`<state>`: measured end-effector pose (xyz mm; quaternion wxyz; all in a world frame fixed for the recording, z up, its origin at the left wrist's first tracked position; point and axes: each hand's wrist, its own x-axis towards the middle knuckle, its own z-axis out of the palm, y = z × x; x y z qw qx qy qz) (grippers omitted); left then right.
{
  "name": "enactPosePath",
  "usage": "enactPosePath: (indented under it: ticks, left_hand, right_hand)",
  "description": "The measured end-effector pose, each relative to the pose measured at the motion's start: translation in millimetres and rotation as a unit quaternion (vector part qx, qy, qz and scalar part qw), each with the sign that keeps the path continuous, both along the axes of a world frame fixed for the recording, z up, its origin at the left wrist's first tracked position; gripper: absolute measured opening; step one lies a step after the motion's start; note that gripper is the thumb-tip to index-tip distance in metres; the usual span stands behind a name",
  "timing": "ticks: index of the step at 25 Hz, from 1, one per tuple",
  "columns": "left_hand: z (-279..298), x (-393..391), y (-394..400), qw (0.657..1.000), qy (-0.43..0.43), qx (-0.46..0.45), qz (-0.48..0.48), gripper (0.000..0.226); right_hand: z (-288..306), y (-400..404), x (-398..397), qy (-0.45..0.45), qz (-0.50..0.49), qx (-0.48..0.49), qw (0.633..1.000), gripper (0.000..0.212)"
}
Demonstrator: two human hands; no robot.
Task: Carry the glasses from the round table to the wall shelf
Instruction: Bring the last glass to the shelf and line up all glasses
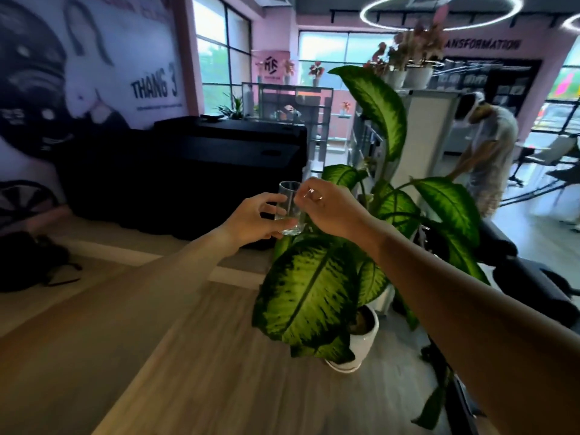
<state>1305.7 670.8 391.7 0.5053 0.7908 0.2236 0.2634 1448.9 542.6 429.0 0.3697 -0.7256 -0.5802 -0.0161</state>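
A clear, empty drinking glass (290, 211) is held upright in mid-air in front of me, above the wooden floor. My left hand (251, 219) wraps around its lower half from the left. My right hand (326, 204) pinches its upper rim from the right, a ring on one finger. Both arms stretch out from the bottom of the view. No round table or wall shelf can be clearly made out here.
A large potted plant (314, 296) in a white pot (361, 337) stands just below and right of the glass. A black cabinet (219, 164) is behind. Another person (489, 146) bends over at the far right. A black bag (34, 259) lies on the floor at left.
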Motion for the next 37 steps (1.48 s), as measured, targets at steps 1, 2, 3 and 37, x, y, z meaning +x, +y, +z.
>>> enactPosePath:
  ticks: [1,2,3,37]
  left_hand:
    - [1,10,16,1.0,-0.001,0.003,0.011,0.066]
    - [3,18,32,1.0,-0.003,0.004,0.02,0.067]
    - [3,27,52,0.999,-0.007,0.003,0.031,0.068]
    - [11,200,822,0.984,-0.006,-0.01,0.18,0.069]
  right_hand:
    - [3,21,14,-0.005,0.014,-0.002,1.0,0.011]
    - [7,41,25,-0.011,0.027,-0.007,1.0,0.01]
    - [10,65,38,-0.014,0.04,-0.013,0.999,0.01]
    - [23,891,248,0.019,0.222,-0.052,0.973,0.009]
